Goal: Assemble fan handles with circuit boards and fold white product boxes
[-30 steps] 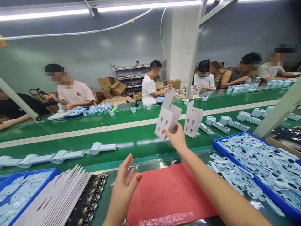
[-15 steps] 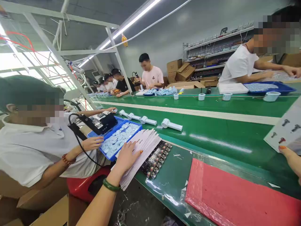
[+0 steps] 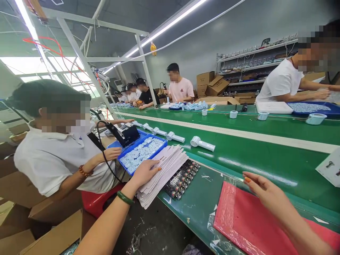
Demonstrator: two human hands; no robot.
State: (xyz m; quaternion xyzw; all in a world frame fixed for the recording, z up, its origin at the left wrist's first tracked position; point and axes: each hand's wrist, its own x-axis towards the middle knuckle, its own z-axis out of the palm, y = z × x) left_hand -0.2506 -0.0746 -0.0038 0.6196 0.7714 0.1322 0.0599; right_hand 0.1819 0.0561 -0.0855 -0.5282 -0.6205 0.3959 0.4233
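Note:
My left hand (image 3: 145, 174), with a green bangle on its wrist, rests on a fanned stack of white paper sheets (image 3: 166, 173). Its thumb and fingers are stretched out over the top sheets, and the stack juts past the table edge. Partly under the stack lies a panel of black circuit boards (image 3: 183, 179). My right hand (image 3: 268, 193) is over the far edge of a red mat (image 3: 247, 219), fingers extended and nothing in them. At the right edge, a white sheet printed with small dark pictures (image 3: 328, 168) lies apart from it, partly out of view.
A blue tray (image 3: 162, 143) of pale blue pieces stands beside the stack, near a seated co-worker (image 3: 50, 159). Several pale blue handheld housings (image 3: 203, 143) line the green belt (image 3: 239, 156). More co-workers and small cups (image 3: 262, 115) are across the belt.
My right hand has let go of the printed sheet and moved left over the red mat. My left hand stays on the stack. The view has turned slightly right-to-left across the scene.

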